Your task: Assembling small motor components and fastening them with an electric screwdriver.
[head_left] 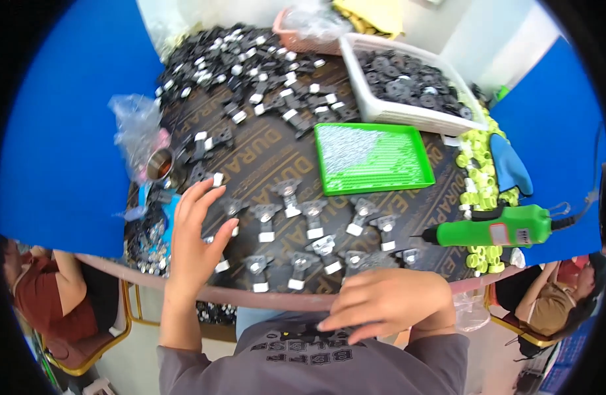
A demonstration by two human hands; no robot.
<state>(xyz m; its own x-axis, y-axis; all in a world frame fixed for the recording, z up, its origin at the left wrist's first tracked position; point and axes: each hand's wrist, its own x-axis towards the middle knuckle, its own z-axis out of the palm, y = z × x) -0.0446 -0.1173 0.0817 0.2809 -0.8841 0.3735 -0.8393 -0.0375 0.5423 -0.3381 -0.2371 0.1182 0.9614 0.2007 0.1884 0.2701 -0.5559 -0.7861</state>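
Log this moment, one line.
left hand: near black-and-white parts | right hand: over table edge | green power tool: lying right | green tray: partly filled

The T-shirt is grey, short-sleeved and dark-lettered, the trousers light blue, left hand and right hand bare.

I saw the parts in loose rows along the near side of the surface. Behind them lay the tray, with pins in it, then the basket of discs. A heap spread at far left. A power driver lay across rings at right; at left, a cup stood behind scattered bits.
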